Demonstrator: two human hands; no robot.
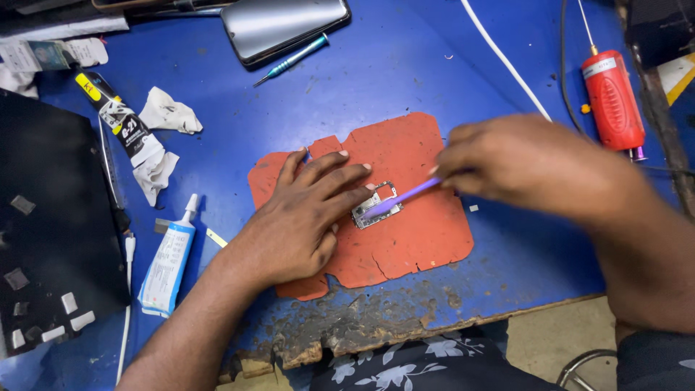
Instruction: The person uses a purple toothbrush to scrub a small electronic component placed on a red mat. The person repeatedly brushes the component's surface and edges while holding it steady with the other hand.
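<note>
A small metal circuit part (376, 205) lies on a ragged orange-red mat (405, 246) in the middle of the blue bench. My left hand (304, 217) rests flat on the mat, its fingertips pressing the part's left edge. My right hand (521, 163) comes in from the right and grips a thin purple tool (405, 195), whose tip touches the part. The right hand is motion-blurred.
A phone (286, 25) lies face up at the top, with a teal screwdriver (293, 60) below it. A red handheld tool (614, 98) sits at right. Two glue tubes (168, 261) (119, 119), crumpled tissue (168, 112) and a black board (51, 224) are at left. The bench's front edge (376, 326) is worn.
</note>
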